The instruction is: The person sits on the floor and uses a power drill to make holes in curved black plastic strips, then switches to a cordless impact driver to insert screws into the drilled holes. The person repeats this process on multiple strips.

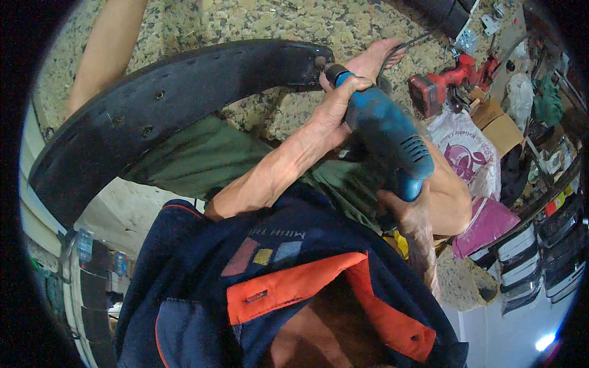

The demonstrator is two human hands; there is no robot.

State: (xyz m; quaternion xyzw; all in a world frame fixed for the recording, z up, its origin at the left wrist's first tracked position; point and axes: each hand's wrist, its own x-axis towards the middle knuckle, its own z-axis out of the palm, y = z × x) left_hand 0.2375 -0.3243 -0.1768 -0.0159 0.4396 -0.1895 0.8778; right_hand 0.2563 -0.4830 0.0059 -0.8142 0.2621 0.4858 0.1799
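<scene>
A blue corded power drill (pixel 386 126) lies slantwise across the middle, its nose toward the far left. My left hand (pixel 345 104) is wrapped round its front housing, just behind the dark chuck. My right hand (pixel 410 211) grips the drill's rear end, with its fingers partly hidden. A small round bit (pixel 320 61) on the nose is at the right end of a long, curved black panel (pixel 184 80); whether it touches the surface I cannot tell. Several small holes show in the panel, which arches across my lap. My bare foot (pixel 374 56) rests beside the panel's end.
A red cordless tool (pixel 454 78) lies on the speckled floor (pixel 257 21) at the right. Near it are a white plastic bag (pixel 464 150), a cardboard box (pixel 497 127) and a pink bag (pixel 488 227). Dark curved parts (pixel 521 270) are stacked farther right. A bare leg (pixel 110 49) shows upper left.
</scene>
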